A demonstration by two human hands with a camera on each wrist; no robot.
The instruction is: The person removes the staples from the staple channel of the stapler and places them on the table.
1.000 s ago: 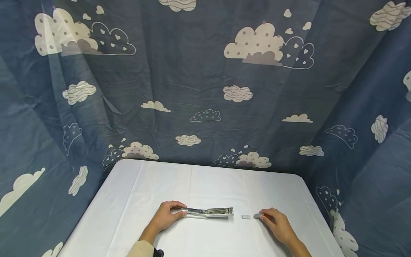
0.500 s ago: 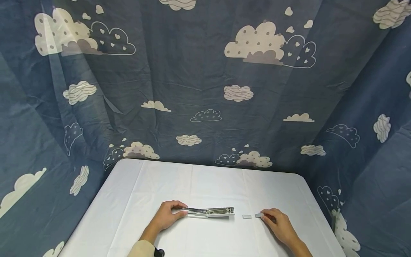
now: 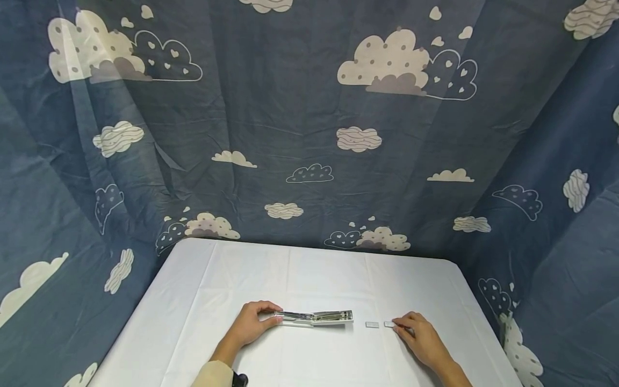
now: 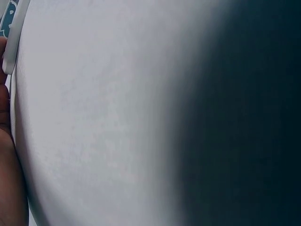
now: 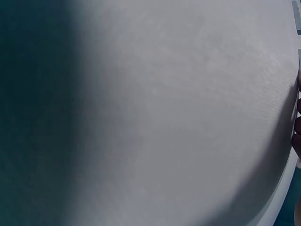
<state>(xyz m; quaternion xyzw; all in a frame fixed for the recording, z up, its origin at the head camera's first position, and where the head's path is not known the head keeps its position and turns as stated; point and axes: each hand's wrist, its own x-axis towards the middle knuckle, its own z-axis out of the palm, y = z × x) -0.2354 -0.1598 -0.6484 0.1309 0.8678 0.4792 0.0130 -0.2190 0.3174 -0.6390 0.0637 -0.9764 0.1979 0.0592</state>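
In the head view my left hand [image 3: 250,325] grips the left end of an opened stapler [image 3: 316,318], its metal magazine showing and its white body below. To the right of it, a small grey strip of staples [image 3: 372,324] lies on the white cloth. My right hand [image 3: 422,336] has thumb and fingers at the right end of a second staple strip [image 3: 388,324], which lies low at the cloth, partly hidden by the fingertips. The left wrist view catches only the edge of the left hand [image 4: 8,160] and a white stapler part [image 4: 15,42].
A white cloth covers the table [image 3: 271,269]. Behind and at both sides hangs a dark blue curtain [image 3: 300,118] with a cloud print. A dark band [image 3: 239,380] circles the left wrist below a beige sleeve [image 3: 214,375].
The strip at my right fingertips has gone from tilted to lying flat near the cloth, in line with the other strip. My left hand and the stapler stay in place.
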